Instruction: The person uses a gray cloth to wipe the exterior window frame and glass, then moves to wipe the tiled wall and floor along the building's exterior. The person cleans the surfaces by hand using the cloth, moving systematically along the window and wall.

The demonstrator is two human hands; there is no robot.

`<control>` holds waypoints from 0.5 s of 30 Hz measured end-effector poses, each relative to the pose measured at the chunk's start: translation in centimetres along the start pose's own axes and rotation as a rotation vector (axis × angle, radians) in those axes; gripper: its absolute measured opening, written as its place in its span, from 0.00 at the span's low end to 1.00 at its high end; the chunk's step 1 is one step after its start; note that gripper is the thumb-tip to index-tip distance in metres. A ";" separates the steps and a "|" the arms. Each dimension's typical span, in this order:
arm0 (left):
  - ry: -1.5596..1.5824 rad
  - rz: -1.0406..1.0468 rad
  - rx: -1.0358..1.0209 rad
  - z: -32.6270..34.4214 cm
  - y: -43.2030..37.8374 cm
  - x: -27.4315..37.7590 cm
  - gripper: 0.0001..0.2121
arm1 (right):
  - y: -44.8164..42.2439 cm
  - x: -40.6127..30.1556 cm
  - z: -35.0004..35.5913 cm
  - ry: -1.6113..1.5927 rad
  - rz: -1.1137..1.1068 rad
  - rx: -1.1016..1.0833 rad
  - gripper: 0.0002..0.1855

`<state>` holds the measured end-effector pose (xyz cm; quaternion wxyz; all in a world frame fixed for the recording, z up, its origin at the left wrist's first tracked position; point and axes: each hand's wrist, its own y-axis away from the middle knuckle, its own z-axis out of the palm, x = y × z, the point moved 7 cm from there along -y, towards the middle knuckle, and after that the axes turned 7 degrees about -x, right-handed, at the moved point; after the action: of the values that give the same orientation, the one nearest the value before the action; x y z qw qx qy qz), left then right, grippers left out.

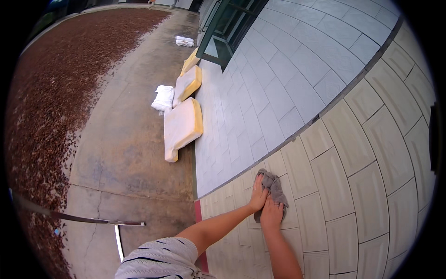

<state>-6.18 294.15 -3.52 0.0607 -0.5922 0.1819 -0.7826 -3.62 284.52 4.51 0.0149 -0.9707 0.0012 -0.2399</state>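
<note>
A crumpled grey cloth [274, 186] lies pressed against the beige wall tiles [315, 174], below the dark seam where the light grey tiles [258, 104] begin. My left hand [258, 196] rests on its left part, fingers spread over the fabric. Close beside it, my right hand [272, 213] holds the cloth's lower part, fingers bent onto it. The two hands touch or nearly touch. Some of the cloth is hidden under both hands. My left arm, in a light striped short sleeve [156, 258], reaches in from the lower left.
Yellow-edged foam pieces [183, 122] lean along the wall's foot, with a white bundle [163, 98] beside them and white rolls [184, 41] farther off. A green-framed window [217, 45] stands open above. Reddish-brown loose material [52, 90] covers the ground at left. A metal rail [101, 220] is at lower left.
</note>
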 end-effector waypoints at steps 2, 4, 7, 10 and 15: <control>-0.180 -0.091 -0.136 -0.7 3.8 -5.2 0.28 | 2.3 -2.0 3.3 0.072 -0.120 0.103 0.24; -0.325 -0.402 -0.250 -1.0 9.1 -8.8 0.26 | 5.9 -3.3 7.4 0.097 -0.223 0.012 0.21; -0.352 -0.799 -0.790 -0.8 18.2 -11.5 0.24 | 12.7 -6.0 11.5 0.008 -0.381 -0.405 0.15; -0.564 -0.634 -1.265 -1.2 27.3 -10.9 0.29 | 17.7 -6.1 14.2 -0.471 -0.228 -0.631 0.17; -0.420 -0.805 -0.983 -3.9 27.0 -1.1 0.29 | 23.2 -3.3 3.1 -0.848 -0.200 -0.207 0.25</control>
<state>-12.78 270.35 -15.07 -0.4788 -0.7125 0.2663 -0.4384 -4.93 261.44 -0.47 -0.1066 -0.9749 -0.0750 0.1802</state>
